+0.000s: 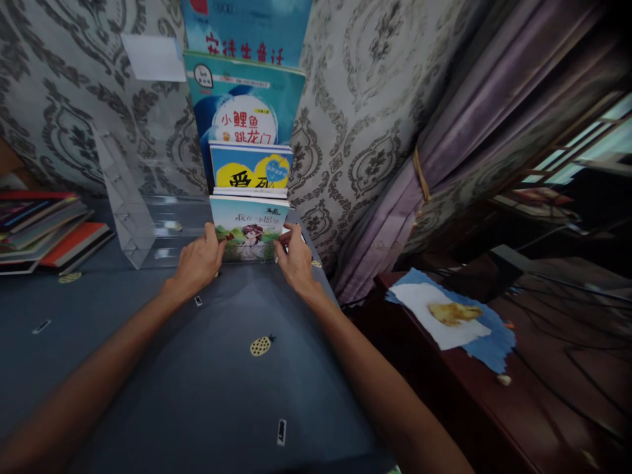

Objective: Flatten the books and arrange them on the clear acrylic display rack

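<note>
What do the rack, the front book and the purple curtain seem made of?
Rack: likely clear, glossy plastic; see-through with bright reflections. Front book: probably paper or card, finish uncertain; printed picture and lettering. Purple curtain: apparently fabric, fairly matte; gathered folds.

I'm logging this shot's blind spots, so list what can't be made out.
All in the head view:
- Top book: upper part cut off by the top edge.
- Blue-yellow book: lower cover hidden by books in front.
- Front book: smallest print too small to read.
- Left hand and right hand: some fingers hidden by the hands themselves.
- Stack: cut off by the left edge.
</note>
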Tool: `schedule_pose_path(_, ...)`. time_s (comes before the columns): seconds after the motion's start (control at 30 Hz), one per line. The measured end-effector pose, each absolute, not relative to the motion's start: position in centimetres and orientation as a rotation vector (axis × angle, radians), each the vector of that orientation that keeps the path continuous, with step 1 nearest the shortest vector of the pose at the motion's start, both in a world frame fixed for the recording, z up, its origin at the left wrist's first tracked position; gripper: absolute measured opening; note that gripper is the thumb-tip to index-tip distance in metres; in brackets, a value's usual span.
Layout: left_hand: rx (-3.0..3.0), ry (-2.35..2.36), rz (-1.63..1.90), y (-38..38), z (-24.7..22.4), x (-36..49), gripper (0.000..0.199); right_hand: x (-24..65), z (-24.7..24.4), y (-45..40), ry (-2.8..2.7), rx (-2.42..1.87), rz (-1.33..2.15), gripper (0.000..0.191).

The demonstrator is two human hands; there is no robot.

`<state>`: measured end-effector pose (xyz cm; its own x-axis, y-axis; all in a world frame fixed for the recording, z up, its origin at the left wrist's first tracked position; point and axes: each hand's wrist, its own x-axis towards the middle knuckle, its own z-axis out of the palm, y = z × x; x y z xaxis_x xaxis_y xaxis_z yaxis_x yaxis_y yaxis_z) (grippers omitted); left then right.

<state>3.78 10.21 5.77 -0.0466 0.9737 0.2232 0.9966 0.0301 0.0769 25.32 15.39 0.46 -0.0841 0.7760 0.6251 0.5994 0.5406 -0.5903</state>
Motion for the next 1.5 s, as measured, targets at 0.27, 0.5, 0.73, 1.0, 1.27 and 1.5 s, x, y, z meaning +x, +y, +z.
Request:
schedule_pose_path(0.27,-2.084,-2.165,-0.248,10.5,5.5,3.8,0.039,25.3,0.6,15.1,-1.83,-1.118,0.152,0.026)
schedule_pose_path(0.5,-2.126,-2.203,-0.3,10.3,5.9,4.3,0.034,25.0,0.7,15.2,-1.813,-1.134,0.146,0.021)
schedule_pose_path(0.73,-2.116,-2.193,-0.328,10.5,5.6,4.3,0.027,24.7,0.6,15.4,-1.77,-1.09,0.164,0.018)
schedule_pose_path(1.0,-2.124,-2.201,-0.304,10.5,6.0,4.5,0.027,24.6,0.6,15.6,-1.753,-1.093,0.178,0.016)
schedule_pose_path(1.27,-2.12,-2.202,-0.297,10.8,5.7,4.3,0.028,24.5,0.2,15.9,-1.681,-1.093,0.214,0.026)
schedule_pose_path(1.5,-2.111,-2.181,-0.275,11.0,5.2,4.0,0.033,24.4,-0.6,16.6,-1.598,-1.105,0.306,0.04)
